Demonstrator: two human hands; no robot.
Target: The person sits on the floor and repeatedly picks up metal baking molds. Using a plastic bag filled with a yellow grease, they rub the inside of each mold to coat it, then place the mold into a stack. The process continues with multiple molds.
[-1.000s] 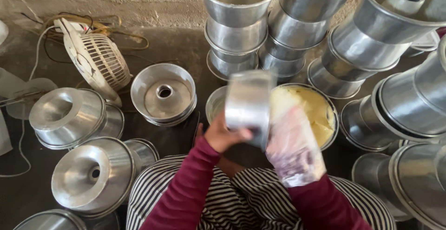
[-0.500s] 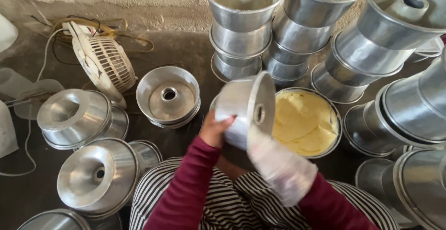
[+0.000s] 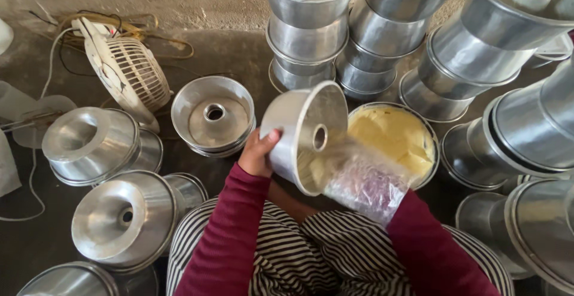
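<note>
Aluminium is everywhere in this view: the person's left hand (image 3: 258, 152) is gripping the outer wall of a tube cake pan (image 3: 305, 134), fingers wrapped round its side and thumb on the rim, holding it tilted so that its open mouth is facing right and slightly toward the camera. The right hand (image 3: 365, 182), covered in a clear plastic bag used as a glove, is reaching into the pan's mouth; the bag is hiding the fingers, so whether they are spread or bunched is impossible to tell, though the hand is pressing against the inner wall near the lower rim. Pale yellow smears are showing inside the pan around the centre tube, so the coating of this pan appears to be partly done, with the upper inner wall looking bare and shiny. Just behind the right hand a round bowl of yellow grease (image 3: 394, 140) is sitting on the floor (image 3: 227, 51), well filled. Several pans are lying upside down at the left (image 3: 89, 143), one upright pan (image 3: 213, 115) is standing ahead of the left hand, and tall stacks of pans (image 3: 311, 27) are rising at the top and right; I cannot tell which are already coated. A small white fan (image 3: 128, 75) is leaning on the floor at the upper left, with cables behind it
</note>
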